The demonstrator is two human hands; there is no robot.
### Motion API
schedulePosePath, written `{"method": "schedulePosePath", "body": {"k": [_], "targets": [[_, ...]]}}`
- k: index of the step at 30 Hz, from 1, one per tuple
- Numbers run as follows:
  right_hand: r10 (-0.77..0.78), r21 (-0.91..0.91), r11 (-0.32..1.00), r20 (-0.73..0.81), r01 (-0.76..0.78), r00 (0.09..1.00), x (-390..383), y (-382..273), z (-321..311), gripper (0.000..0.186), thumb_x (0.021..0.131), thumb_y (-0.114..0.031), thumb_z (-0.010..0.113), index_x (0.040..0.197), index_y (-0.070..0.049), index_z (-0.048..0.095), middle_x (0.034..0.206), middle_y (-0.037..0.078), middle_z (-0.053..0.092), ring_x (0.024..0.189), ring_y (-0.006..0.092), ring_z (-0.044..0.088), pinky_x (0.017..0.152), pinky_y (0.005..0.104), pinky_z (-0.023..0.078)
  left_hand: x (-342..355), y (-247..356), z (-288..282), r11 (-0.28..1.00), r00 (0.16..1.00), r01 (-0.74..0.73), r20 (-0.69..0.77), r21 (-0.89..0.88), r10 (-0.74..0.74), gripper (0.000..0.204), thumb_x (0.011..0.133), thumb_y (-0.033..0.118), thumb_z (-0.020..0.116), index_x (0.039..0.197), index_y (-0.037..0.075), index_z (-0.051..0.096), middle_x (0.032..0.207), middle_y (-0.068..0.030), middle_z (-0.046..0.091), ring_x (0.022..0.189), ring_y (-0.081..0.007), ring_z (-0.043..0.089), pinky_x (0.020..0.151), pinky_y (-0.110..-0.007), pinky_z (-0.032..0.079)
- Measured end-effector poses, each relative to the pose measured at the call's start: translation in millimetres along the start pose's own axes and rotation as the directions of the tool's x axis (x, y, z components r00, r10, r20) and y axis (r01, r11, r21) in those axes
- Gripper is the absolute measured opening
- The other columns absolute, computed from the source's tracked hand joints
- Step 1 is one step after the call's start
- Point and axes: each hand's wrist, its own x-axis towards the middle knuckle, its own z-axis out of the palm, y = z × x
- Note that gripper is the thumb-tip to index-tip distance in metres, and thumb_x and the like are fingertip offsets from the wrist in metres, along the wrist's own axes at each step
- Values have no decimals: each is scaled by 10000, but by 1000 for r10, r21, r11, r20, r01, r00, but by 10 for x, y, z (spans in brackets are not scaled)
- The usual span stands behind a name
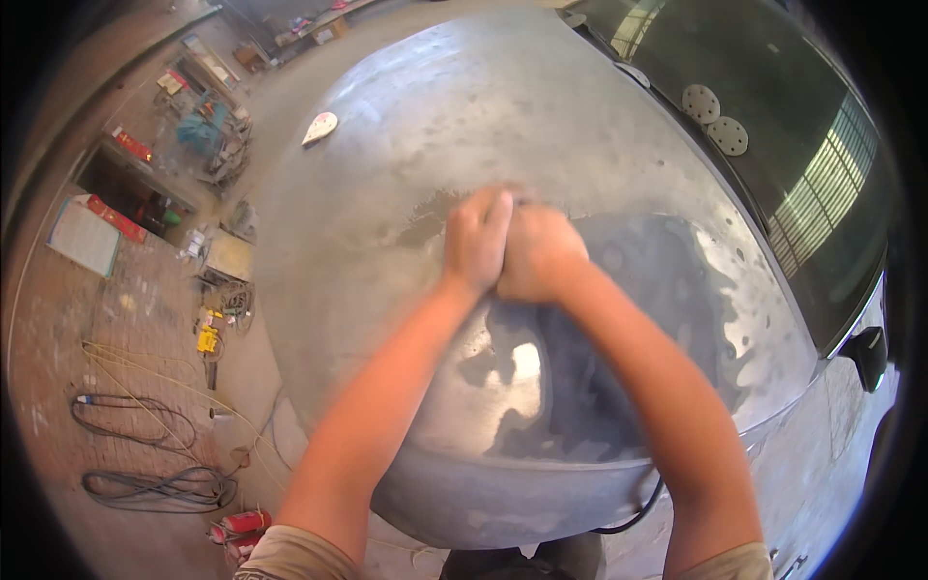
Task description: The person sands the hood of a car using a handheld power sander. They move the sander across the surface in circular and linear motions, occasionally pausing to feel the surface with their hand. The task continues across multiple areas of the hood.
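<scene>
Both forearms reach over a car hood (pixel 329 222) sanded to patchy bare metal, with a dark grey area (pixel 619 358) on its near right part. My left hand (pixel 474 240) and my right hand (pixel 542 253) are closed side by side, touching, over the middle of the hood. Whatever they grip is hidden beneath them; only a small dark bit shows between the fingers. Motion slightly blurs the hands. Just left of them lies a dark smudged patch (pixel 430 215) on the metal.
Two round perforated sanding discs, one farther (pixel 701 102) and one nearer (pixel 727 136), rest by the windshield (pixel 812 164). A pale teardrop-shaped pad (pixel 320 128) lies on the hood's far left. A black hose (pixel 640 512) hangs at the near edge. Coiled cables (pixel 159 489) lie on the left floor.
</scene>
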Motion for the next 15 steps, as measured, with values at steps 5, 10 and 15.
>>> {"method": "schedulePosePath", "body": {"k": [5, 10, 15], "targets": [[-211, 234, 951, 17, 201, 977, -822, -507, 245, 312, 831, -309, 763, 1000, -46, 757, 1015, 214, 784, 982, 378, 763, 918, 468, 620, -850, 252, -359, 986, 982, -96, 176, 137, 71, 390, 1063, 240, 536, 1139, -29, 809, 1212, -223, 793, 1169, -368, 736, 1072, -435, 545], [-216, 216, 945, -150, 245, 965, -400, -287, 379, 336, 787, -284, 786, 1010, -33, 785, 1054, 213, 791, 1011, 378, 763, 925, 466, 615, -352, 14, -427, 984, 927, 178, 338, -26, -159, 351, 1024, 218, 592, 1050, -47, 821, 1065, -164, 827, 1009, -226, 752, 964, -372, 573], [-235, 390, 856, -292, 340, 927, 360, 67, 263, 344, 733, -242, 797, 963, 12, 768, 970, 238, 780, 960, 406, 754, 874, 463, 613, 338, -182, -393, 982, 988, 133, 65, 134, -143, 437, 943, 326, 688, 747, -65, 693, 641, -215, 631, 613, -219, 583, 640, -455, 493]]}}
